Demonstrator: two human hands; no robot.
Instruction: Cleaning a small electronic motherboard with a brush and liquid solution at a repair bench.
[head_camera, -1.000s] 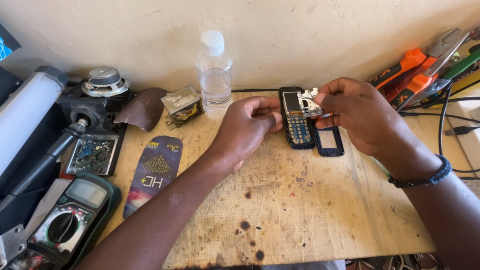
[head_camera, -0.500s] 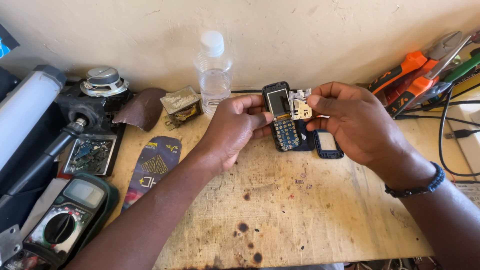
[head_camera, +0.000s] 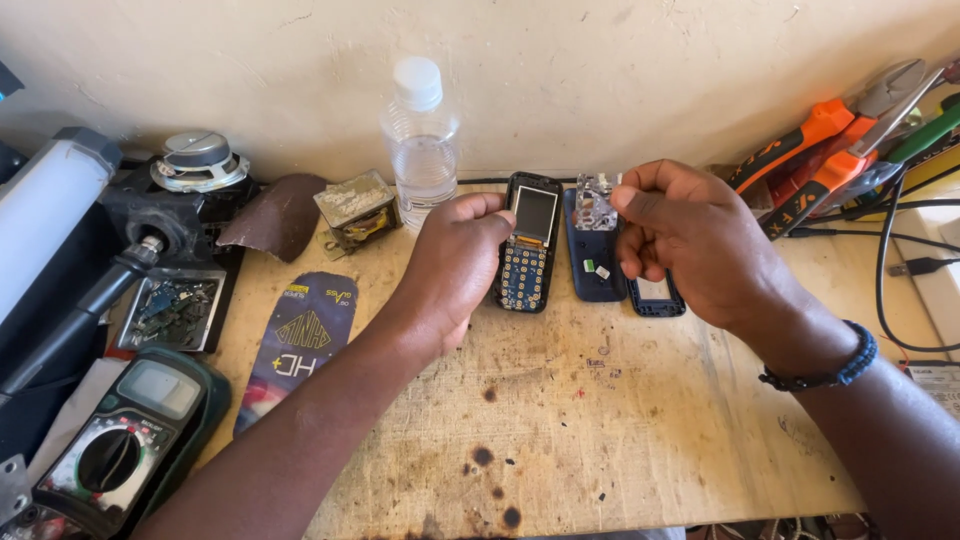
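1. Left hand (head_camera: 455, 265): fingers curled, gripping opened keypad phone (head_camera: 527, 243) by its left edge, on counter (head_camera: 620, 430).
2. Right hand (head_camera: 690, 240): fingertips pinching small metal part (head_camera: 596, 203) above dark blue back cover (head_camera: 592, 265).

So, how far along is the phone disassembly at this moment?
Done: the dark back shell lies on the table, apart from the phone. In hand: left hand holds the bare phone board; right hand pinches a small metal part. Left: the board itself looks unopened.
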